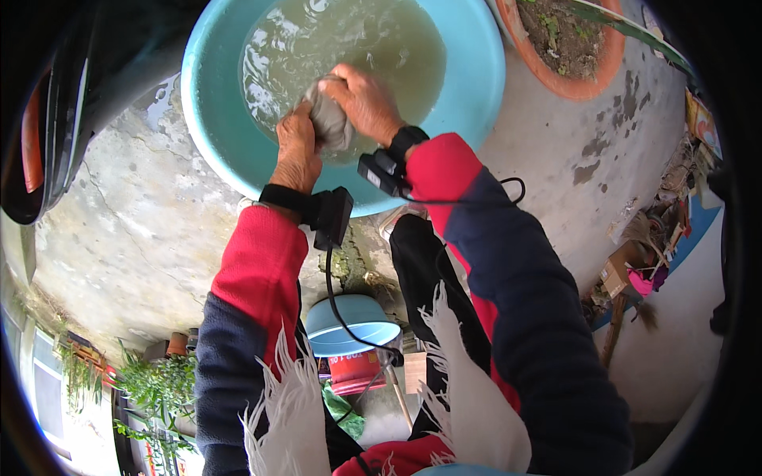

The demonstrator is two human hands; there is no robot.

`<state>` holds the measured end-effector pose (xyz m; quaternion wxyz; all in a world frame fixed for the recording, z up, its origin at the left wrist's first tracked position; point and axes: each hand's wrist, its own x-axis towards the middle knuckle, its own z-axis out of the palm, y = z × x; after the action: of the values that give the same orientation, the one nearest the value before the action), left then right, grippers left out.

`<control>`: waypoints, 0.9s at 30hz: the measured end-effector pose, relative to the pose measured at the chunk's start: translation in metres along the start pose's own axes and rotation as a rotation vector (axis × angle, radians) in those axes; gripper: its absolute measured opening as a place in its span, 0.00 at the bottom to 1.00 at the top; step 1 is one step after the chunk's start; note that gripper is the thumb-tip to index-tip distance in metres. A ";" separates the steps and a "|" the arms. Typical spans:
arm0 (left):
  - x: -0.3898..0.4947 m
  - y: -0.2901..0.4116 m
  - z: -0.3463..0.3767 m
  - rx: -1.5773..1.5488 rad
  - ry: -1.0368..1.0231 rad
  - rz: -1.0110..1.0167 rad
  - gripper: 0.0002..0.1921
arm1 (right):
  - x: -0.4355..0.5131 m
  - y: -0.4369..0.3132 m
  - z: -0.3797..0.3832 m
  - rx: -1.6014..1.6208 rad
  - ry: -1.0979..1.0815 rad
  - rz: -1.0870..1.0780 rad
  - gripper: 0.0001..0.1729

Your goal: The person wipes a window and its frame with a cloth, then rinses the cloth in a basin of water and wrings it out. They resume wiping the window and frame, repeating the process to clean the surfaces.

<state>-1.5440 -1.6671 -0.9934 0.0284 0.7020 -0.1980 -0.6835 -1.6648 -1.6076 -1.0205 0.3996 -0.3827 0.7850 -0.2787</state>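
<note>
A wet, bunched grey-beige cloth is gripped between my two hands above the murky water in a large turquoise plastic basin. My left hand closes on the cloth's lower left side, thumb upward. On its upper right side, my right hand grips the cloth with fingers curled over it; this hand is slightly blurred. Part of the cloth is hidden by the fingers. Black straps with small cabled devices sit on both wrists.
An orange planter of soil stands beyond the basin at right. A smaller blue basin and a red bucket lie behind my legs. A black cable hangs from my left wrist. Clutter with a cardboard box lines the right wall.
</note>
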 end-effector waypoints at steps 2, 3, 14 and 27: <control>0.004 -0.001 -0.005 0.027 -0.072 0.010 0.17 | 0.010 0.027 0.000 -0.130 0.017 0.116 0.18; 0.005 -0.001 -0.009 0.012 -0.096 -0.014 0.18 | 0.012 0.042 0.000 -0.202 0.026 0.231 0.19; 0.011 -0.003 -0.028 0.055 -0.187 -0.118 0.41 | -0.009 0.019 0.025 0.436 -0.169 0.292 0.18; -0.005 0.004 -0.008 -0.191 -0.096 -0.103 0.20 | -0.024 -0.035 -0.007 0.067 0.027 -0.133 0.20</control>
<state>-1.5370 -1.6705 -0.9866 0.0504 0.6720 -0.0967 -0.7325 -1.6485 -1.6057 -0.9807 0.3824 -0.4165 0.7534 -0.3357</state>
